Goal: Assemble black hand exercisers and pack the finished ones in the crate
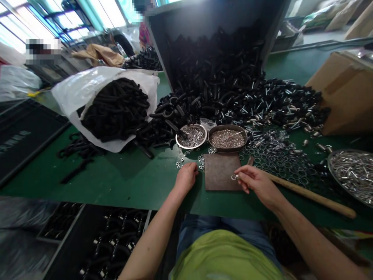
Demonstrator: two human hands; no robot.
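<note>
Looking over the smooth green tabletop (140,179), we see a square, flat brown plate (220,171) with a dull, scuffed face. Shiny thin rings (291,167) spread in a tangle to its right, and small, thick-walled nuts (201,160) lie by its left edge. Behind, curved black parts (210,83) with a matte surface form a heap, and more fill a crinkled white bag (87,83).

Our right hand (252,179) pinches a small silvery metal piece (234,177) between thumb and fingers, over the plate's right side. Our left hand (187,178) rests on the tabletop beside the nuts, fingers curled in; we cannot tell whether it grips anything.

We count one plate, one wooden handle (316,194), one round dish (190,147), one oval tin (227,149), one larger bowl (329,162) of metal pins, one white bag and one cardboard box (349,91). The rings, nuts and black parts are too many to count.
</note>
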